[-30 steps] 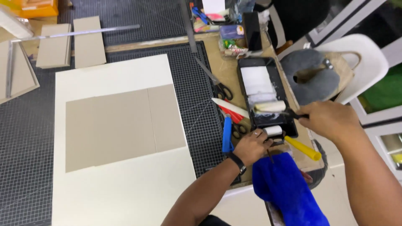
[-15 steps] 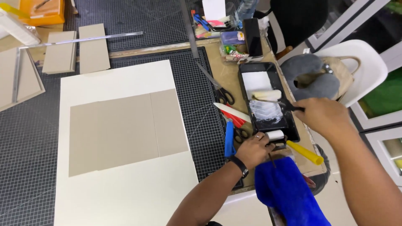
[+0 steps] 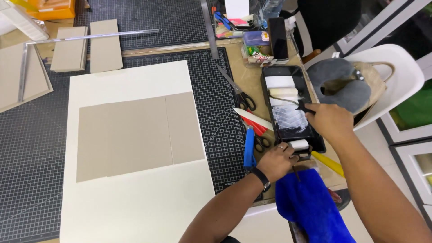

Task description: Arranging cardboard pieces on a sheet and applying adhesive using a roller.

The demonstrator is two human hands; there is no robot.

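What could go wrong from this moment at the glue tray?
1. The right hand holds a roller in the black tray, which sits near the table edge; a hard push might tip or slide it.
2. Carrying the loaded roller to the cream sheet could drip glue on the scissors and blue tool lying between.
3. The left hand rests at a second small roller beside the blue cloth, which could pick up glue.
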